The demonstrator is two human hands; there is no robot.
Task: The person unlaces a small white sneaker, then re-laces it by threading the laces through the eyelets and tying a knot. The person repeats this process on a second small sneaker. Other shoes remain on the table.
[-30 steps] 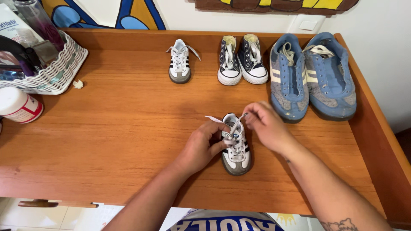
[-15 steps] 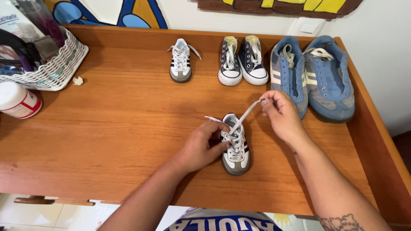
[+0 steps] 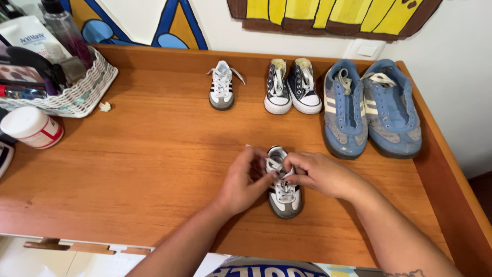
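Both hands meet over the tiny white sneaker point(image 3: 284, 192) near the wooden table's point(image 3: 154, 169) front edge, left hand point(image 3: 245, 180) steadying its side, right hand point(image 3: 315, 173) fingers pinched together on the white lace point(image 3: 277, 165) (its mate point(image 3: 222, 88) stands well apart)

Everything sits on the wooden table point(image 3: 143, 164). One tiny sneaker point(image 3: 283, 191) is near the front edge, a bit right of centre, with the left hand point(image 3: 245, 180) on its left side and the right hand point(image 3: 319, 173) on its right, both touching the laces. Its matching sneaker point(image 3: 222, 91) stands well apart, up by the back edge. Right of that one there's a pair of small high-tops point(image 3: 291, 84), side by side and touching, and further right a pair of big sneakers point(image 3: 370, 105) reaching the right rim. A woven basket point(image 3: 77, 95) fills the back left corner, bottles inside it, and a round tub point(image 3: 32, 126) lies just in front of it at the left edge.
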